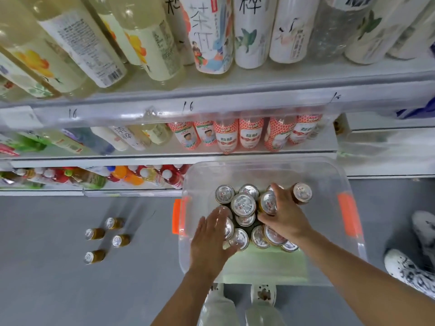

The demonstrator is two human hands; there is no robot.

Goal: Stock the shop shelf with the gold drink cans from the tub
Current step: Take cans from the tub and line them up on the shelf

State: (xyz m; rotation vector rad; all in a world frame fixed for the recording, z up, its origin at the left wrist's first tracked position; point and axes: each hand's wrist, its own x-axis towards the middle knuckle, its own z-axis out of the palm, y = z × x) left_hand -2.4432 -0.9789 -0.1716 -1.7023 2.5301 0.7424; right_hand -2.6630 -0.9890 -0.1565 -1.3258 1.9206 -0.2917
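A clear plastic tub (pixel 334 182) with orange handles stands on the floor in front of the shelves and holds several gold drink cans (pixel 243 204) with silver tops. My right hand (pixel 284 215) reaches into the tub and its fingers curl round one gold can (pixel 268 203). My left hand (pixel 211 238) lies with straight fingers over the cans at the tub's left side, touching a can top (pixel 239 238). Several more gold cans (pixel 95 234) stand on the grey floor to the left of the tub.
Shop shelves (pixel 211 95) rise behind the tub, full of tea bottles above, red-and-white bottles (pixel 249 134) in the middle and mixed drinks on the lowest level. Another person's patterned shoes (pixel 409 269) are at the right. My own feet (pixel 263 294) stand below the tub.
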